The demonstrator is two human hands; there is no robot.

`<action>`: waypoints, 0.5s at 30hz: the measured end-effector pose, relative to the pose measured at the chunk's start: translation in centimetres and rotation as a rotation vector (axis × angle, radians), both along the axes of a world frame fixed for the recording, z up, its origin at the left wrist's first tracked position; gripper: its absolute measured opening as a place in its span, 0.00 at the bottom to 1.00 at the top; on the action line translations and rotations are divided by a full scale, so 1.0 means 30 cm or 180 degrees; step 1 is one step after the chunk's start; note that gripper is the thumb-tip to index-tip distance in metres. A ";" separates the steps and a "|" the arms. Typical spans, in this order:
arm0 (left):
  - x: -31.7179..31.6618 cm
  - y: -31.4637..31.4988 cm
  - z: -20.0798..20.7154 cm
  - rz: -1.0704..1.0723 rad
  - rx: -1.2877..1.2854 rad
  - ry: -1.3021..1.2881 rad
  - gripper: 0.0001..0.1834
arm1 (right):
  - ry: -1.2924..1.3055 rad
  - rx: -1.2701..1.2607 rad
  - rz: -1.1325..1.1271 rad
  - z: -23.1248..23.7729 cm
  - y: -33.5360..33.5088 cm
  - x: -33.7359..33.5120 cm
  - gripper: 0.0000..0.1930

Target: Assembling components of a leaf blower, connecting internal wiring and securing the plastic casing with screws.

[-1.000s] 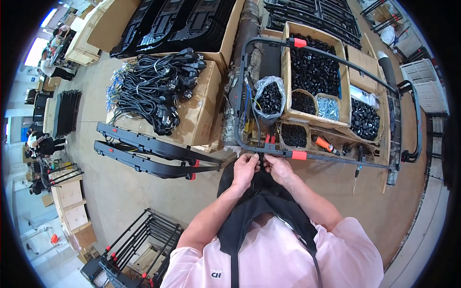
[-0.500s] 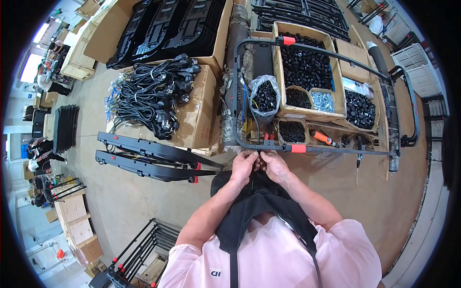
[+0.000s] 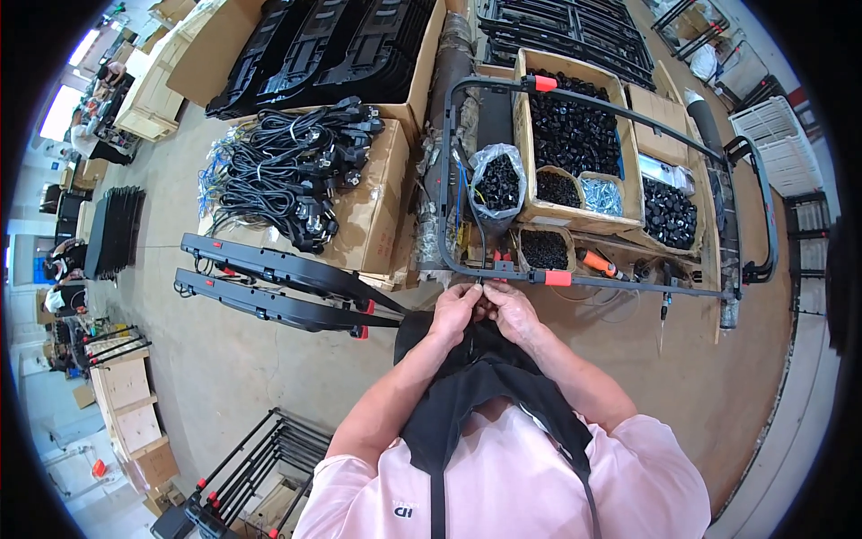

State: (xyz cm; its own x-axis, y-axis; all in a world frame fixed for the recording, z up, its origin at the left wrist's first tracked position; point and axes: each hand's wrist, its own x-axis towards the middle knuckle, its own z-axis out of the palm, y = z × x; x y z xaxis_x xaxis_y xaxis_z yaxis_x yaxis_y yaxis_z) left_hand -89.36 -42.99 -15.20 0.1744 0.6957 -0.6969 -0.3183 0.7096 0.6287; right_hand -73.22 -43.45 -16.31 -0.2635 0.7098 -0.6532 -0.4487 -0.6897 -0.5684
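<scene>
Currently: bare left hand (image 3: 455, 310) and bare right hand (image 3: 510, 312) pinched on a thin black cable (image 3: 482, 241).
Grip: fingertips of both closed, nearly meeting; the cable's gripped part is mostly hidden, just on the near side of a black tubular metal frame with red sleeves (image 3: 611, 284). Left of hands: two long, curved black plastic bars with red clips (image 3: 269, 300). Right, beyond the near bar: an orange-and-black handheld tool (image 3: 600, 263), beside a small open carton of tiny black pieces (image 3: 544, 250). Farther: a clear plastic bag of small black parts (image 3: 497, 184); silver metal fasteners (image 3: 601, 196) inside a large brown box (image 3: 523, 135). Left, farther: bundled black power cables (image 3: 296, 171) on a brown cardboard box (image 3: 382, 198). Far left: stacked black moulded plastic panels (image 3: 337, 54).
</scene>
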 end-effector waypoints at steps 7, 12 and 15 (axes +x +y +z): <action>-0.027 -0.041 -0.046 -0.0642 0.0671 0.1093 0.14 | -0.3770 0.2562 0.2003 0.272 0.039 0.037 0.13; -0.041 -0.099 -0.094 -0.0379 0.1526 0.1413 0.13 | -0.3516 0.3963 0.2279 0.365 0.173 -0.012 0.14; -0.064 -0.117 -0.117 -0.0325 0.1552 0.1317 0.13 | -0.3719 0.4243 0.4061 0.394 0.237 -0.094 0.15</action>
State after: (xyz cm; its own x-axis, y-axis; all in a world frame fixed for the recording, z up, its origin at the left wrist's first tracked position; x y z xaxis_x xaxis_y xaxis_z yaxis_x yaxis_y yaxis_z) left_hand -91.27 -46.52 -18.72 0.0413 0.9434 -0.3290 0.0736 0.3255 0.9427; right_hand -76.04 -36.33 -4.47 -0.7884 0.5689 -0.2339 0.6086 0.6659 -0.4314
